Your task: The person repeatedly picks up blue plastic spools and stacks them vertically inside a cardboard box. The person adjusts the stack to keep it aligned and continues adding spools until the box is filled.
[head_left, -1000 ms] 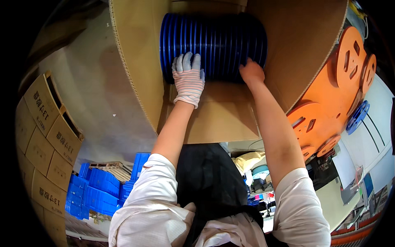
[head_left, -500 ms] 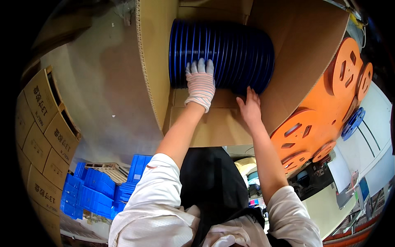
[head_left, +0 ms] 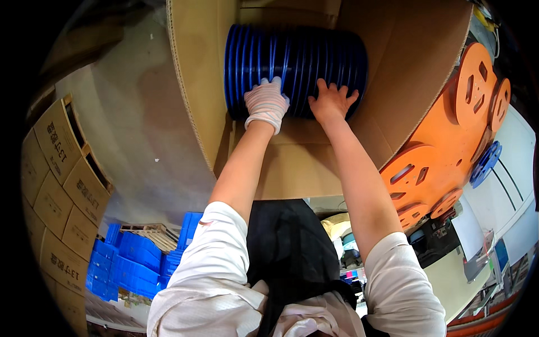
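A row of blue plastic reels (head_left: 303,56) stands on edge, packed side by side, inside an open cardboard box (head_left: 292,174). My left hand (head_left: 266,102), in a striped knit glove, lies on the near side of the row left of its middle. Its fingers are bent and close together over the reel rims, their tips partly hidden in the gaps. My bare right hand (head_left: 332,101) rests on the right part of the row, with fingers spread across several rims.
Orange slotted discs (head_left: 474,84) and a blue reel (head_left: 485,164) are right of the box. Stacked cartons (head_left: 64,185) stand at the far left. Blue plastic bins (head_left: 135,255) and a wooden pallet (head_left: 151,233) are at lower left.
My right hand has moved up and left from the row's near lower edge onto the rims, its fingers spreading. My left fingers have bent more, and the hand sits slightly further left.
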